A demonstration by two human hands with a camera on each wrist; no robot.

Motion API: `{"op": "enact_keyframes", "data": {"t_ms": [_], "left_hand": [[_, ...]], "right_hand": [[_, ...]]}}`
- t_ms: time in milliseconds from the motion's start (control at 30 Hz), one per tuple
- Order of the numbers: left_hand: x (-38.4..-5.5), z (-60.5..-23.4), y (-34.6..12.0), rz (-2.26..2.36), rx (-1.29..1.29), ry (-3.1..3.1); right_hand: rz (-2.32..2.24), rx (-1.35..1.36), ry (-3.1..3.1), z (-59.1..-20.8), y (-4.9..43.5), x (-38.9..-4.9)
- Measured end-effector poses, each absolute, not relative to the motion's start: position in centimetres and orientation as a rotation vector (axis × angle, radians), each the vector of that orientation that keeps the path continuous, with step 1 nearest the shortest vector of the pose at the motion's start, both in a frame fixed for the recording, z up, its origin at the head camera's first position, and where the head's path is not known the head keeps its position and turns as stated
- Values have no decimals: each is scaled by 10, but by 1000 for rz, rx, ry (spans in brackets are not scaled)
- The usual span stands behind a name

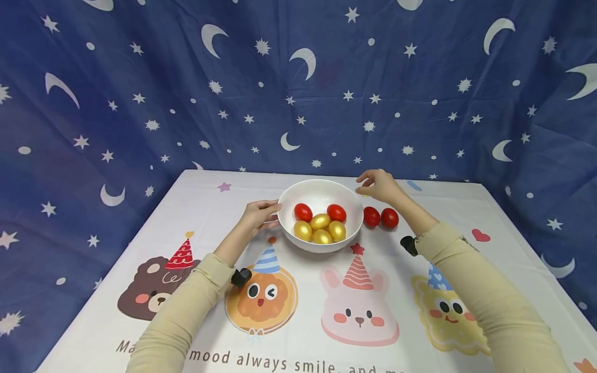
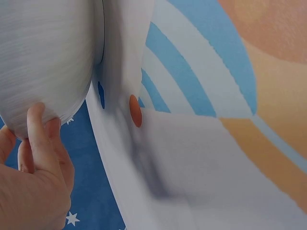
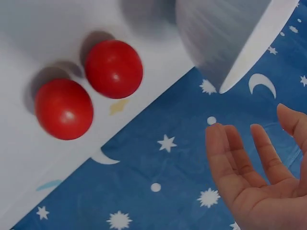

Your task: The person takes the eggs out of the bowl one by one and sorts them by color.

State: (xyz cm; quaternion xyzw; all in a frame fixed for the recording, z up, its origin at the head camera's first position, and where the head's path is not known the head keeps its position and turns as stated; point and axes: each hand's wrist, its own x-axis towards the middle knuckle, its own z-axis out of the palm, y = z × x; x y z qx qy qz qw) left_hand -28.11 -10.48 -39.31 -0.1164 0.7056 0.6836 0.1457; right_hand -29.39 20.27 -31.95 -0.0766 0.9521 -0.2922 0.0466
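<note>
A white bowl (image 1: 322,247) stands on the table and contains two red eggs (image 1: 303,213) and several gold eggs (image 1: 320,221). My left hand (image 1: 260,216) holds the bowl at its left side; in the left wrist view its fingers lie against the outer wall (image 2: 53,57). Beyond the bowl's right rim, my right hand (image 1: 380,185) hovers with loosely bent fingers and nothing between them. The right wrist view shows that hand (image 3: 264,177) apart from the bowl (image 3: 220,38). Two more red eggs, a nearer one (image 1: 371,217) and another (image 1: 389,218), lie right of the bowl.
A white tablecloth (image 1: 289,311) printed with cartoon animals and lettering covers the table. Behind it hangs a dark blue curtain (image 1: 326,103) with moons and stars. The table's far edge runs just past the bowl.
</note>
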Motion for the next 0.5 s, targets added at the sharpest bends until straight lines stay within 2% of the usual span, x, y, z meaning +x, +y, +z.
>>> {"op": "enact_keyframes", "data": {"t_ms": [500], "left_hand": [[-282,-391,-104,1999,-355,2001]], "right_hand": [[-884,-277,2805,-319,173,-305]]}}
